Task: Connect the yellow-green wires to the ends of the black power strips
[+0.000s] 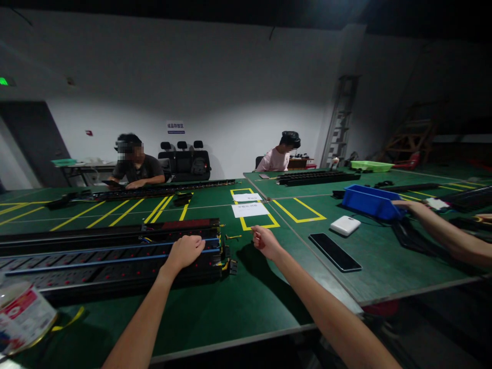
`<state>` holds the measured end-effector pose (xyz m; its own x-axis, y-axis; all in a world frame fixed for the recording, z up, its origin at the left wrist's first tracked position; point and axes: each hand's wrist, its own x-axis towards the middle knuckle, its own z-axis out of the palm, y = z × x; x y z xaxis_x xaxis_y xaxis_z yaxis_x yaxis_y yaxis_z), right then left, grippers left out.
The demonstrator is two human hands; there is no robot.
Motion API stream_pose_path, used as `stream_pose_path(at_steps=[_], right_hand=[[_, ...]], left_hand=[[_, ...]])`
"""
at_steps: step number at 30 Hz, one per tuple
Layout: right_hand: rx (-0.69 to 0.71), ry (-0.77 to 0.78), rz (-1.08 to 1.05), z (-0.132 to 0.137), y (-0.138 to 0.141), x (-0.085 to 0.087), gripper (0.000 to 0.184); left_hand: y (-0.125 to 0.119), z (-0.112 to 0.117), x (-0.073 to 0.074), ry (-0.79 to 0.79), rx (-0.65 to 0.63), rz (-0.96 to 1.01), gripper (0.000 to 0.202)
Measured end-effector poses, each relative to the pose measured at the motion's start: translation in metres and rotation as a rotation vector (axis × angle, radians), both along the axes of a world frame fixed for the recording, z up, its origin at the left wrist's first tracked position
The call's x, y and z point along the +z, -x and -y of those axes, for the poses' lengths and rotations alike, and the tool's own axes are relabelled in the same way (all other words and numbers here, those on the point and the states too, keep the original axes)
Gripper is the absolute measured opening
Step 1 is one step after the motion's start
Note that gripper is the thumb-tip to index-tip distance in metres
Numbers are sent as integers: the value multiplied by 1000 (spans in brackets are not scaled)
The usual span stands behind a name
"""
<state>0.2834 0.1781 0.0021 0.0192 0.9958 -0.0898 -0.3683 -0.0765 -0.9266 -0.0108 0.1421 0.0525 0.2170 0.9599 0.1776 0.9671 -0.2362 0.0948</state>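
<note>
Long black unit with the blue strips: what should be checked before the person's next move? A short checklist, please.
1. Left hand on the long black unit: ok, near its right end.
2. Right hand empty: cannot tell; the fingers are curled.
3. Black connector tucked in: not ok; it sticks out past the unit's end.
4. Phone apart from the unit: ok, off to its right.
5. Co-worker's hand away from the unit: ok, at the blue bin.

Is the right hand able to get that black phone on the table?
Probably yes: the right hand is near the phone, and only flat green tabletop shows between them.
</note>
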Motion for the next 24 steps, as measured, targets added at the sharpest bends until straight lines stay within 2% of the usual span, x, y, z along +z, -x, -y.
stream_pose_path(at_steps=[6,13,24], right_hand=[[-13,74,-47,0,0,0,27],[-34,63,-38,0,0,-1,29],[-28,66,-63,0,3,0,23]], left_hand=[[0,-1,-1,-3,-3,4,44],[0,0,0,-8,-5,-9,44],[0,-2,-1,-2,7,-34,44]])
